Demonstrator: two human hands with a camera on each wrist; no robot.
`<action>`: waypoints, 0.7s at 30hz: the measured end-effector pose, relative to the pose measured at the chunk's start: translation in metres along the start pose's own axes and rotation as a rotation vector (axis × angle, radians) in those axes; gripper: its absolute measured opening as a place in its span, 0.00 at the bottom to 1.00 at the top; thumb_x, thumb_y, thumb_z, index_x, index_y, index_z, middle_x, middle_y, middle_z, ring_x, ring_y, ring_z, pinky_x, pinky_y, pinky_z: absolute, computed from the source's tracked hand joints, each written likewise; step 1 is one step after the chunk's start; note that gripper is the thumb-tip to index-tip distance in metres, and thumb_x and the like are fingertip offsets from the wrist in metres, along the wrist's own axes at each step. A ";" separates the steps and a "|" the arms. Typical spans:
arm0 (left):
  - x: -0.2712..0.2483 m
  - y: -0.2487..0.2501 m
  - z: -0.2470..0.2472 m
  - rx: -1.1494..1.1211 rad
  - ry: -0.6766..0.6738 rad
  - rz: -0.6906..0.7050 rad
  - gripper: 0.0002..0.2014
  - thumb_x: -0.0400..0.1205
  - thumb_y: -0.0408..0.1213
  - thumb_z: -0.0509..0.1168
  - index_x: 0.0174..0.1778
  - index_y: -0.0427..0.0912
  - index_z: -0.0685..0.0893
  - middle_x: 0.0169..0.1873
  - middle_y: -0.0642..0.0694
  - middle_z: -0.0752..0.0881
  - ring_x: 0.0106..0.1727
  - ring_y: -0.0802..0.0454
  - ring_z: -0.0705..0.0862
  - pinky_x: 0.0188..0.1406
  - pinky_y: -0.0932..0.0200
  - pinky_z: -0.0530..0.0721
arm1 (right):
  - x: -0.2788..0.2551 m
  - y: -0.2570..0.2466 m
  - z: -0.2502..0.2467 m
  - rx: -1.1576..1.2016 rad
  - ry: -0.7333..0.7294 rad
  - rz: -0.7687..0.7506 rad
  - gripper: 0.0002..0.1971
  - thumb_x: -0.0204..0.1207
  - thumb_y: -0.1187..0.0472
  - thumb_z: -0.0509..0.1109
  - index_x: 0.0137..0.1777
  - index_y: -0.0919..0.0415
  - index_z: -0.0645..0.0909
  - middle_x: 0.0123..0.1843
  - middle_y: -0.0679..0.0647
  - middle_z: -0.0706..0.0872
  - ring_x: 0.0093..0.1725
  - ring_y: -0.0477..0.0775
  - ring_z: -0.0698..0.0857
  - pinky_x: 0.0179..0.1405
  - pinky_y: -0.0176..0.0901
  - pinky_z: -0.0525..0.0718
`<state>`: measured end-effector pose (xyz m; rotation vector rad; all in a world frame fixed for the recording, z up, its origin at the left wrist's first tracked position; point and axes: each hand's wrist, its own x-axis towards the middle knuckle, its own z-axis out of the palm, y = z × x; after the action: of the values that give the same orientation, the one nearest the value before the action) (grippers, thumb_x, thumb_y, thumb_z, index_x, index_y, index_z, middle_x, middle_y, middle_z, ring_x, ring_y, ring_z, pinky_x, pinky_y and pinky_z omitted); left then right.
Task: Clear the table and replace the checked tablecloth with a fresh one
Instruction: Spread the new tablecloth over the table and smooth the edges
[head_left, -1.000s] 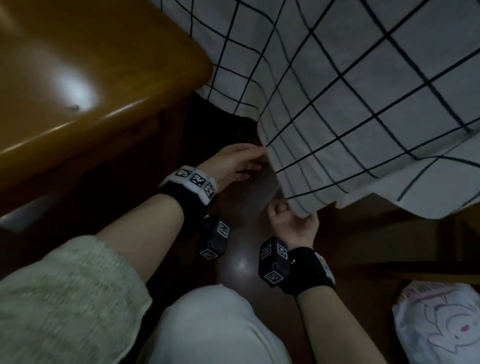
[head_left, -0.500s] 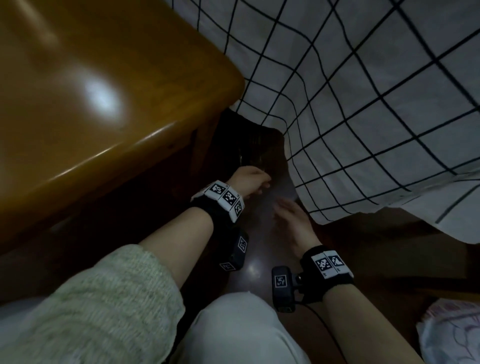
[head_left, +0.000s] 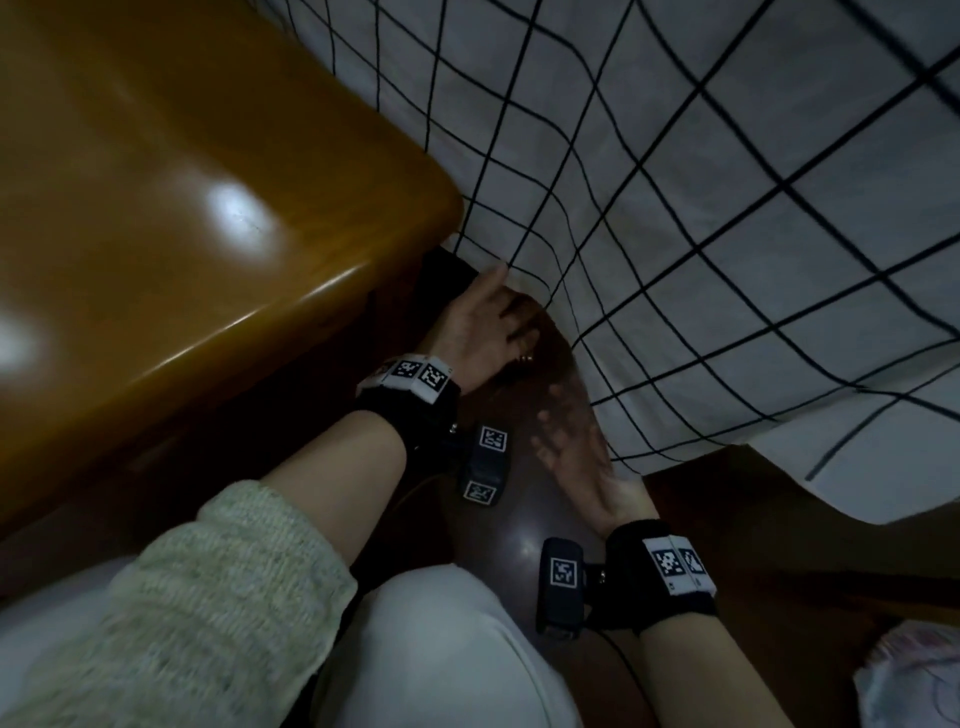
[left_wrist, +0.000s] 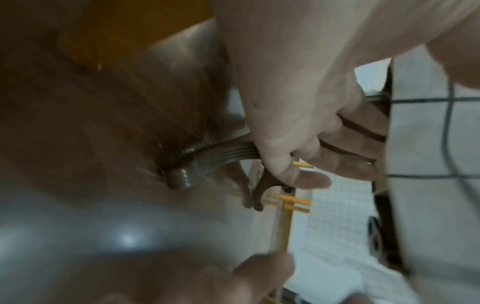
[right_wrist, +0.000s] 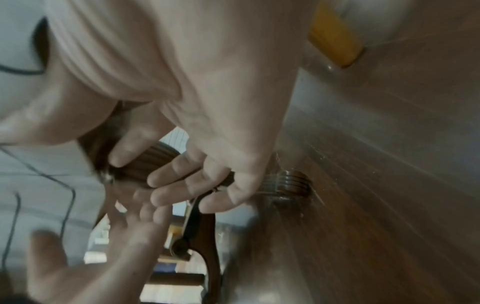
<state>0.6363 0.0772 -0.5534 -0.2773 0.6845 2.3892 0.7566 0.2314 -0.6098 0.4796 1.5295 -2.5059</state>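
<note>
Tablecloth: the checked tablecloth (head_left: 701, 234), white with a black grid, hangs over the edge of the wooden table (head_left: 171, 218) and fills the upper right of the head view; its lower hem droops in folds above the dark wooden floor (head_left: 519, 525).
Left hand: the left hand (head_left: 480, 332) reaches up under the table's corner, fingers extended; its fingertip touches the hem of the cloth where the cloth meets the corner. The left wrist view shows the fingers (left_wrist: 345, 148) fairly straight and spread, closed on nothing.
Right hand: the right hand (head_left: 574, 441) lies lower and nearer the body, palm down, fingers spread and blurred, just beside the hanging hem to its right. The right wrist view shows the fingers (right_wrist: 176, 174) loosely spread, gripping nothing; whether they touch the cloth cannot be told.
Cloth relative to hands: above and to the right of both hands, with the hem running down between the left fingertips and the right hand's outer side.
Under the table: a dark carved wooden leg (right_wrist: 205, 232) stands beyond both hands.
Person: a knitted sleeve (head_left: 197, 613) covers the left forearm; a pale trouser knee (head_left: 436, 649) sits below the wrists.
</note>
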 end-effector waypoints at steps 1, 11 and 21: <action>0.002 0.000 0.002 -0.019 0.031 0.038 0.36 0.71 0.52 0.76 0.74 0.47 0.73 0.75 0.46 0.71 0.67 0.48 0.76 0.53 0.53 0.80 | -0.001 -0.002 -0.001 -0.006 -0.044 -0.037 0.31 0.44 0.43 0.88 0.53 0.36 0.89 0.56 0.35 0.89 0.50 0.39 0.88 0.45 0.36 0.87; 0.008 -0.002 -0.009 0.351 0.203 0.117 0.06 0.84 0.44 0.64 0.53 0.52 0.83 0.54 0.54 0.85 0.56 0.55 0.82 0.55 0.57 0.76 | 0.009 0.017 -0.034 -0.129 0.372 0.331 0.22 0.81 0.64 0.62 0.75 0.65 0.73 0.72 0.61 0.79 0.52 0.48 0.89 0.50 0.37 0.86; -0.008 -0.017 -0.024 1.196 0.329 -0.227 0.12 0.82 0.35 0.65 0.56 0.33 0.87 0.43 0.43 0.84 0.31 0.56 0.77 0.12 0.75 0.69 | -0.036 0.009 -0.024 -0.739 0.421 0.582 0.06 0.82 0.60 0.65 0.45 0.54 0.82 0.48 0.56 0.87 0.41 0.49 0.84 0.35 0.39 0.75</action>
<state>0.6543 0.0715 -0.5779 -0.1945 1.9355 1.3794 0.7972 0.2475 -0.6142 1.1436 1.9354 -1.3377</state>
